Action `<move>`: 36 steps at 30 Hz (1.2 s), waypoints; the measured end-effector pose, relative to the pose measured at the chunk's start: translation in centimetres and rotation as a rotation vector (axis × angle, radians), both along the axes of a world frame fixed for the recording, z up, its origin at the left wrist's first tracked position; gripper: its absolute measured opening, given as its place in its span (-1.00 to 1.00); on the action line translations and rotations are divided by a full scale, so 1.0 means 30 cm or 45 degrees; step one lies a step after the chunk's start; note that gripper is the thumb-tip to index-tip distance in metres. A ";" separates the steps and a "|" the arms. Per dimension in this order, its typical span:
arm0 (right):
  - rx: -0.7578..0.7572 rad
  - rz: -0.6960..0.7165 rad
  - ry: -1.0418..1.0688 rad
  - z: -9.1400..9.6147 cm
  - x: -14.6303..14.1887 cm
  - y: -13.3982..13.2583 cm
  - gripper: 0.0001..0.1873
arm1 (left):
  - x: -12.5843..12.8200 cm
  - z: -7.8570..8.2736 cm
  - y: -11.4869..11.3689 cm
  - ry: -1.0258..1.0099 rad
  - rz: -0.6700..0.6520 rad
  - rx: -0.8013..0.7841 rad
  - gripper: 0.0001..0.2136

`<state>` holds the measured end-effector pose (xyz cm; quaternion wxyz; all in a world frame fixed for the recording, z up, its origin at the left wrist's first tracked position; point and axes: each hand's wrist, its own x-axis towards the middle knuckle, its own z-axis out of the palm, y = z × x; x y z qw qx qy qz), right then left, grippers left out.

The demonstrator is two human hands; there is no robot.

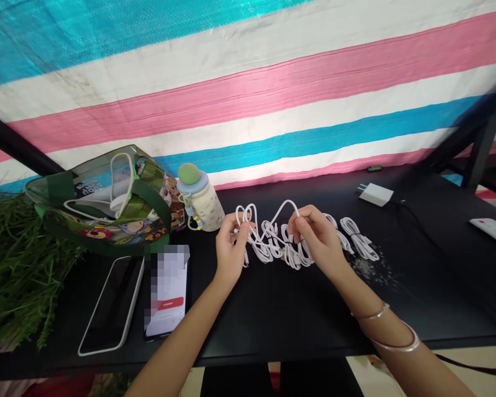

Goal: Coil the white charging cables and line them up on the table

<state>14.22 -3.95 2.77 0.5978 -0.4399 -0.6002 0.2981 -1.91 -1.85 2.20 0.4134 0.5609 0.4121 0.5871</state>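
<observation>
On the black bench (273, 314): white charging cable (286, 208) raised between both hands.
Left hand (231, 248) grip clenched on its looped strands; right hand (316, 237) grip pinched on the strand arching between them. Bundled cables (359, 238) lie just beside the right hand, ungripped.

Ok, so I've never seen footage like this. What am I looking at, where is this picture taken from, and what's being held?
This picture comes from a camera worn on a person's head, looking forward and down. No machine is involved, only two bare hands. The left hand and right hand both pinch loops of white cables, which lie on a black table. Nearby are a white plug charger, a phone in a white case, and a clear green tote bag.
</observation>
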 end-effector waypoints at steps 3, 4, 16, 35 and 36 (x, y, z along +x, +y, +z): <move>0.006 -0.103 -0.037 0.007 0.003 0.000 -0.67 | -0.006 0.002 0.002 -0.019 0.010 -0.012 -0.76; 0.004 -0.126 -0.057 0.008 0.003 0.000 -0.68 | -0.007 0.002 0.002 -0.021 0.014 -0.015 -0.76; 0.180 -0.317 -0.370 0.002 -0.007 -0.017 -0.79 | 0.005 -0.004 -0.007 0.077 -0.157 -0.115 -0.77; 0.206 0.000 -0.531 -0.011 -0.020 -0.011 -0.64 | 0.009 0.014 -0.013 0.010 -0.501 -0.239 -0.73; 0.166 0.024 -0.532 -0.013 -0.019 -0.009 -0.64 | 0.009 0.015 -0.013 0.004 -0.488 -0.242 -0.74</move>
